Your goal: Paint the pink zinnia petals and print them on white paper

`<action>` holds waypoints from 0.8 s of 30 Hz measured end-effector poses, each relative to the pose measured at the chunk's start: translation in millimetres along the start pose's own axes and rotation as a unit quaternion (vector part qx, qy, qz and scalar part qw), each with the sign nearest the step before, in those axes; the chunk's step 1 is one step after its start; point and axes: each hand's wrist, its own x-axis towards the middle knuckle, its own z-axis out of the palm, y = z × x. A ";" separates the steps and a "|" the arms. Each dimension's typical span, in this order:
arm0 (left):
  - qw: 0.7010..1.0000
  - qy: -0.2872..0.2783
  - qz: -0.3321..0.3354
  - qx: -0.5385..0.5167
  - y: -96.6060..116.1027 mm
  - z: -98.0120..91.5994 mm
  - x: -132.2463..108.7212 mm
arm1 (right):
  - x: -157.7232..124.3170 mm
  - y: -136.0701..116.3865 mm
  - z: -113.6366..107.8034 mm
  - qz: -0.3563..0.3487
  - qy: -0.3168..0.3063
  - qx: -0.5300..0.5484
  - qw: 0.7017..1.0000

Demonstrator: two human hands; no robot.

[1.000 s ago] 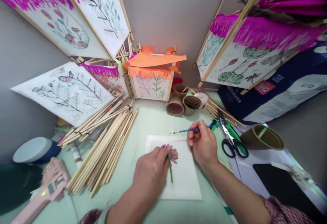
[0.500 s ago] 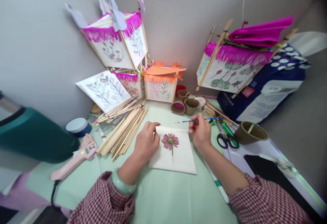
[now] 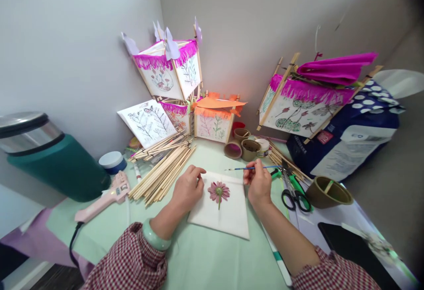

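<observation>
A pink flower (image 3: 218, 191) with a short green stem lies flat on a white square sheet (image 3: 225, 215) on the pale green table. My left hand (image 3: 188, 187) rests on the sheet's left edge, fingers curled loosely, holding nothing that I can see. My right hand (image 3: 257, 182) sits at the sheet's upper right corner and pinches a thin blue paintbrush (image 3: 251, 168), its tip pointing left above the sheet.
A pile of wooden sticks (image 3: 162, 171) lies left of the sheet, a pink glue gun (image 3: 102, 197) farther left. Green scissors (image 3: 293, 188) and a brown cup (image 3: 327, 191) lie to the right. Paper lanterns (image 3: 172, 69) and small pots (image 3: 245, 146) stand at the back.
My left hand let go of the flower stem and moved to the sheet's left edge. The view pulled back and up; the brush hand stayed put.
</observation>
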 end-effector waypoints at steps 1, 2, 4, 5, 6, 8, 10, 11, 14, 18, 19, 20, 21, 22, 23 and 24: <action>1.000 -0.003 0.001 0.000 0.6 -0.5 0.0 | -0.1 -0.2 0.1 0.002 0.000 0.001 1.000; 1.000 -0.006 0.001 0.000 1.1 -0.8 0.0 | -0.1 -0.4 0.2 0.004 0.000 0.001 1.000; 1.000 -0.012 0.001 0.000 1.7 -1.1 0.0 | -0.2 -0.7 0.3 0.007 0.000 0.001 1.000; 1.000 -0.015 0.000 -0.001 2.0 -1.1 -0.1 | -0.2 -0.8 0.4 0.008 -0.001 0.001 1.000; 1.000 -0.017 0.001 -0.001 2.2 -1.1 -0.2 | -0.3 -1.0 0.6 0.008 -0.001 0.001 1.000; 1.000 -0.022 0.003 -0.002 3.0 -1.1 -0.4 | -0.6 -1.4 0.9 0.008 -0.003 0.001 1.000; 1.000 -0.027 0.008 -0.002 4.6 -1.6 -0.8 | -1.1 -2.1 1.1 0.006 -0.004 0.000 1.000; 1.000 -0.029 0.011 -0.001 5.6 -2.0 -1.0 | -1.3 -2.3 1.2 0.006 -0.005 0.000 1.000; 0.999 -0.038 0.021 0.002 8.7 -3.5 -1.6 | -1.5 -2.3 1.0 0.003 -0.010 -0.001 1.000; 0.998 -0.050 0.031 0.008 10.4 -4.2 -2.0 | -0.6 -0.4 0.1 0.004 -0.012 -0.003 1.000; 0.998 -0.053 0.032 0.009 10.4 -4.0 -2.1 | -0.4 0.0 -0.2 0.004 -0.012 -0.004 1.000; 0.998 -0.055 0.032 0.011 10.4 -3.7 -2.3 | -0.2 0.3 -0.4 0.005 -0.012 -0.005 1.000; 0.998 -0.057 0.033 0.012 10.3 -3.4 -2.4 | -0.2 0.3 -0.5 0.005 -0.012 -0.006 1.000; 0.998 -0.059 0.033 0.014 10.3 -3.0 -2.6 | -0.1 0.2 -0.6 0.006 -0.012 -0.007 1.000; 0.997 -0.061 0.034 0.015 10.4 -2.7 -2.7 | -0.1 0.0 -0.5 0.007 -0.013 -0.008 1.000; 0.997 -0.062 0.034 0.016 10.7 -2.5 -2.9 | -0.2 -0.3 -0.5 0.008 -0.014 -0.008 1.000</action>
